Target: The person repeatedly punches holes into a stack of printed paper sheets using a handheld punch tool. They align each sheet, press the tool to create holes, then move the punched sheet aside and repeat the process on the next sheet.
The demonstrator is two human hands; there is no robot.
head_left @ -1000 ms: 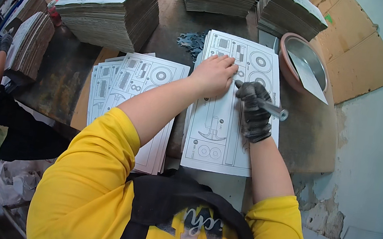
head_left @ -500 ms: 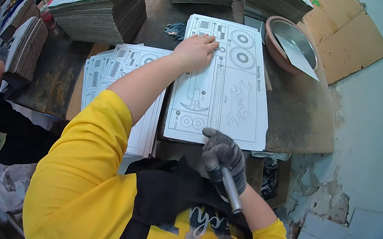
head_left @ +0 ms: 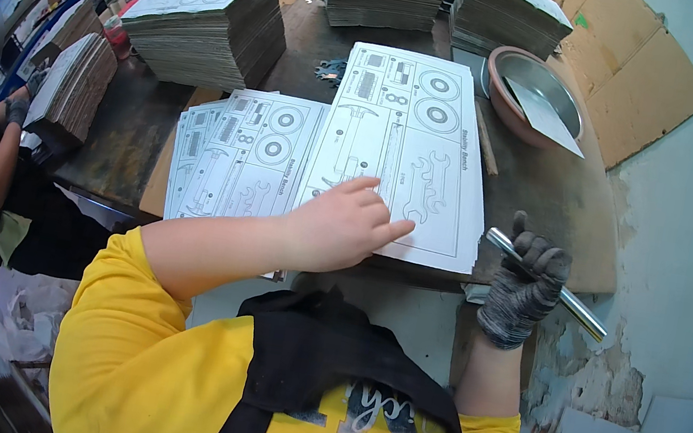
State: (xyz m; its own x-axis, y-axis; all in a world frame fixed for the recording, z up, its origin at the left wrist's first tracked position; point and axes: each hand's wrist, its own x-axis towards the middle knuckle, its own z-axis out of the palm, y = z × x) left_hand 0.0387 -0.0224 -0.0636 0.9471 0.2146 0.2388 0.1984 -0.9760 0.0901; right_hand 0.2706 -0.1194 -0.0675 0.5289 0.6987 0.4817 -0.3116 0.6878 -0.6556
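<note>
The person's bare left hand (head_left: 342, 232) lies flat, fingers spread, on the near edge of a printed die-cut sheet (head_left: 403, 144) that rests on the dark table (head_left: 548, 203). The gloved right hand (head_left: 524, 285) has its grip closed around a metal rod (head_left: 546, 284), held off the table's near right corner. A second printed sheet (head_left: 247, 155) lies just left of the first, and a metal bowl (head_left: 533, 96) sits beyond.

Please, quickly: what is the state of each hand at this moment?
Left hand: bare, open, fingers resting flat on the printed sheet, holding nothing.
Right hand: gloved, closed around a metal rod, off the table's edge.
</note>
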